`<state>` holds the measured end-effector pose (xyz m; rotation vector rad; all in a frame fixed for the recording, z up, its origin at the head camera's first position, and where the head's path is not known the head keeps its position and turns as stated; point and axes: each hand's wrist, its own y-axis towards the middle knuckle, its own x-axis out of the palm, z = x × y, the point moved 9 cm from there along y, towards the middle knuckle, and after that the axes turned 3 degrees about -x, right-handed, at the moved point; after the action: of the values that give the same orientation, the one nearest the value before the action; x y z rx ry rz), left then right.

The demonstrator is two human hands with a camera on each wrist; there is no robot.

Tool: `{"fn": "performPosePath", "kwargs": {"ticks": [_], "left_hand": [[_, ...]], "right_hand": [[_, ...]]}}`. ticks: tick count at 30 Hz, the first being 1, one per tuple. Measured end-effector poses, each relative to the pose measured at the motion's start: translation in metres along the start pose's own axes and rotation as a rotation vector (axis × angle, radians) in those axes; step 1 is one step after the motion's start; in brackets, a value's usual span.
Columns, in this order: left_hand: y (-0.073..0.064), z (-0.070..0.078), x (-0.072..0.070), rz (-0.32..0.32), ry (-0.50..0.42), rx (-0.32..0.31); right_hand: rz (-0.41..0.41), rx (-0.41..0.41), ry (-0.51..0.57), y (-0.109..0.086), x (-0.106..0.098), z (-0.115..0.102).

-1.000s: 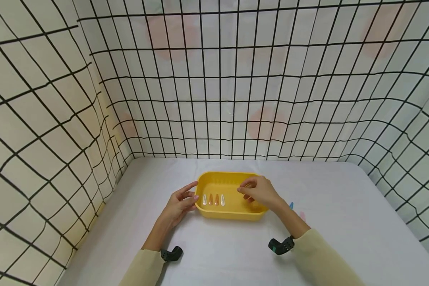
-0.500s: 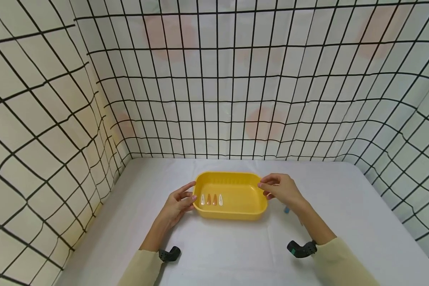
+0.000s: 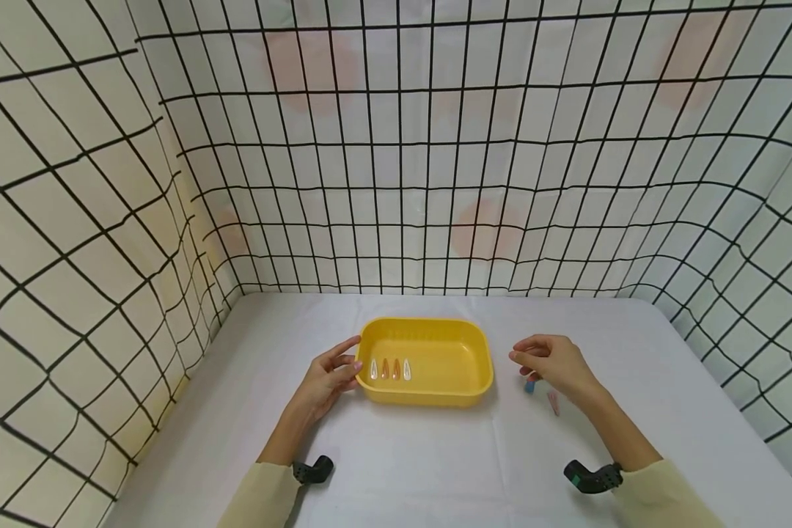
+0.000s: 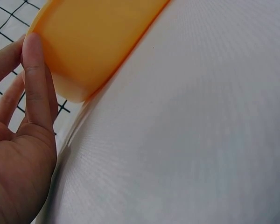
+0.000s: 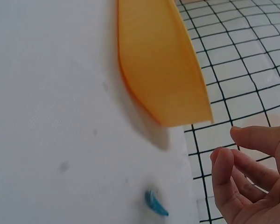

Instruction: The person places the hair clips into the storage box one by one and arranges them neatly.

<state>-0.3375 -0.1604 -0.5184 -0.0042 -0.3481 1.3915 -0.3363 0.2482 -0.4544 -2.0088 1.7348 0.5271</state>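
In the head view, my left hand (image 3: 328,375) touches the left end of a yellow tray (image 3: 429,400). Its thumb tip and index fingertip lie along the rim, the other fingers outside the wall. Inside the tray stand a white hair clip (image 3: 373,369), two orange hair clips (image 3: 386,368) and another white hair clip (image 3: 407,369) in a row at the left. To the right of the tray, my right hand (image 3: 554,361) hovers with nothing in it, thumb and index finger apart. Below its fingers lies a blue hair clip (image 5: 155,203), partly hidden in the head view.
A pink hair clip (image 3: 553,402) lies on the white-covered table (image 3: 429,462), right of the blue one and close to my right wrist. Black grid panels (image 3: 409,183) backed with white cloth stand behind and along both sides of the table.
My right hand has moved from over the tray, past its right rim, to above the blue clip. The pink clip has come into fuller view. My left hand stays at the tray.
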Motion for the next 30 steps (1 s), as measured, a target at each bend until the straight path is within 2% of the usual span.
{"fn": "performPosePath", "kwargs": {"ticks": [7,12,19,30], "left_hand": [[0.002,-0.002,-0.002,0.016,-0.003,-0.01],[0.002,-0.002,-0.002,0.02,-0.005,-0.007],[0.001,-0.007,0.002,-0.001,0.002,-0.026],[0.001,-0.003,-0.002,0.018,-0.019,-0.017]], "right_hand": [[0.013,0.046,-0.031,-0.008,-0.008,0.02],[0.017,0.038,-0.048,-0.011,-0.009,0.034],[0.02,0.115,-0.031,-0.017,-0.003,0.06],[0.029,0.082,-0.067,-0.013,0.001,0.057]]}}
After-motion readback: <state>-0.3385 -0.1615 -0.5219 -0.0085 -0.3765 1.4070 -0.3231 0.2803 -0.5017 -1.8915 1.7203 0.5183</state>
